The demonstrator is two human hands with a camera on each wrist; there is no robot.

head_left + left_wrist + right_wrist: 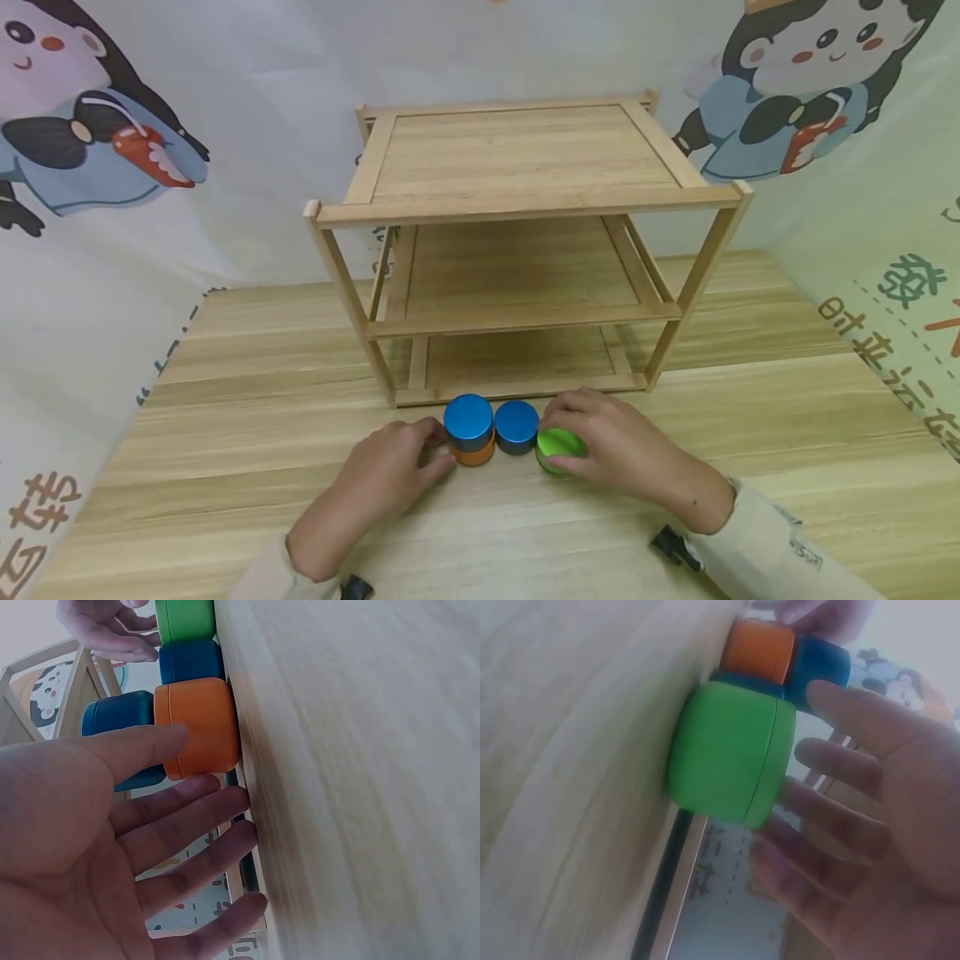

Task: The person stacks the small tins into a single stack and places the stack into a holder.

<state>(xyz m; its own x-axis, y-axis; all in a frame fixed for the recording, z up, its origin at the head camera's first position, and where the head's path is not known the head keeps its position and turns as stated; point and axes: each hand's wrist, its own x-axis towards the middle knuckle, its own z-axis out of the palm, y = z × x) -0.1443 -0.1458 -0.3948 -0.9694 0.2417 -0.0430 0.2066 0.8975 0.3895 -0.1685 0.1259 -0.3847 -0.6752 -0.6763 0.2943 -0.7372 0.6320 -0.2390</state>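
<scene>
Three groups of small round lidded tins stand side by side on the table. At the left, a blue tin [468, 419] sits on top of an orange tin [202, 729]. Beside that stack stands a second blue tin [517, 427], and to its right a green tin [724, 754]. My left hand [393, 471] is at the left side of the stack, fingers extended and thumb in front; whether it touches is hard to tell. Over the green tin hovers my right hand [615, 446], its fingers spread behind the lid and its thumb to the front, not visibly gripping.
A wooden shelf rack [517, 321] with three levels stands right behind the tins, its lowest front rail close to them. Cartoon-printed sheeting [255, 150] surrounds the wooden table [247, 367] at the back and sides.
</scene>
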